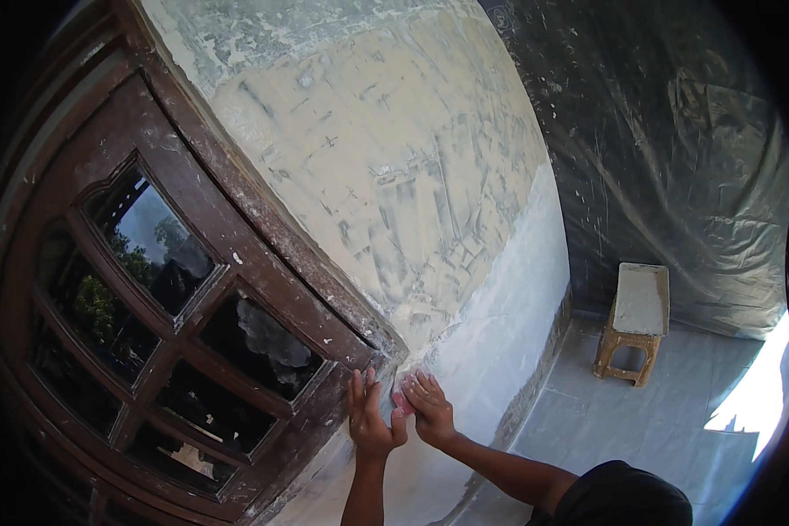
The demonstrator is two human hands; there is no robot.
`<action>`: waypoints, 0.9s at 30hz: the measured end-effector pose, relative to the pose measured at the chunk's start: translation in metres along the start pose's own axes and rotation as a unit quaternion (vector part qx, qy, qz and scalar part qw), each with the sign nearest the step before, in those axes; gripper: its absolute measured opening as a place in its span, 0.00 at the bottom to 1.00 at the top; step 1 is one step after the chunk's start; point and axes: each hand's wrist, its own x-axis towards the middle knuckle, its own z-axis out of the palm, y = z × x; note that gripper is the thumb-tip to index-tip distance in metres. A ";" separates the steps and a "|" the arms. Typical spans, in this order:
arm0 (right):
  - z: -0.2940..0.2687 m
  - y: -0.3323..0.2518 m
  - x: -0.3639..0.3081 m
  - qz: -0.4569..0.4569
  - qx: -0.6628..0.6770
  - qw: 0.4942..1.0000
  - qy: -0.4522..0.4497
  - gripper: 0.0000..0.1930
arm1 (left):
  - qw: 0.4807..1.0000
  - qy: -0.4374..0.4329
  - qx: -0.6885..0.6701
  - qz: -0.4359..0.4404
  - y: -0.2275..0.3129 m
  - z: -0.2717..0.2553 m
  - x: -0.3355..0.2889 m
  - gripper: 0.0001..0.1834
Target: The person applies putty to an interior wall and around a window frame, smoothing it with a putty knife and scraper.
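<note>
My right hand (430, 410) presses a small pink piece (402, 401), which looks like sandpaper, against the wall near the door frame's corner. Its fingers cover most of the piece. Close beside it, my left hand (373, 425) has its fingers stretched upward along the edge where the wall meets the frame, and its thumb points toward the pink piece. The wall (386, 175) is patchy with beige filler above and smoother white coating lower down.
On the left stands a dark brown wooden door (228, 210) with glass panes. To the right, a rectangular tray (642, 298) of pale paste rests on a small brown stool (627, 355). Dark plastic sheeting (666, 167) hangs behind it, above a grey tiled floor (579, 399).
</note>
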 end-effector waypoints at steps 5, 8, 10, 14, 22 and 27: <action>-0.032 -0.019 0.048 -0.032 0.034 0.995 0.084 0.29 | 1.000 -0.001 0.008 -0.007 -0.005 0.001 -0.004 0.25; -0.021 -0.008 0.097 -0.051 -0.032 0.993 0.098 0.30 | 1.000 -0.001 -0.003 -0.002 0.002 0.004 0.000 0.25; -0.002 0.000 0.041 -0.038 -0.028 0.998 0.038 0.27 | 1.000 0.006 0.003 0.002 0.006 0.001 0.001 0.25; -0.019 0.003 0.000 -0.011 0.061 0.998 0.008 0.28 | 0.999 0.024 0.024 0.001 -0.004 -0.005 -0.003 0.25; 0.006 0.014 -0.023 0.061 0.009 0.998 0.032 0.29 | 1.000 0.017 0.012 -0.003 -0.002 0.002 0.000 0.26; -0.047 0.007 0.029 0.011 0.007 0.994 0.111 0.26 | 1.000 0.011 0.017 -0.011 -0.005 -0.001 -0.002 0.25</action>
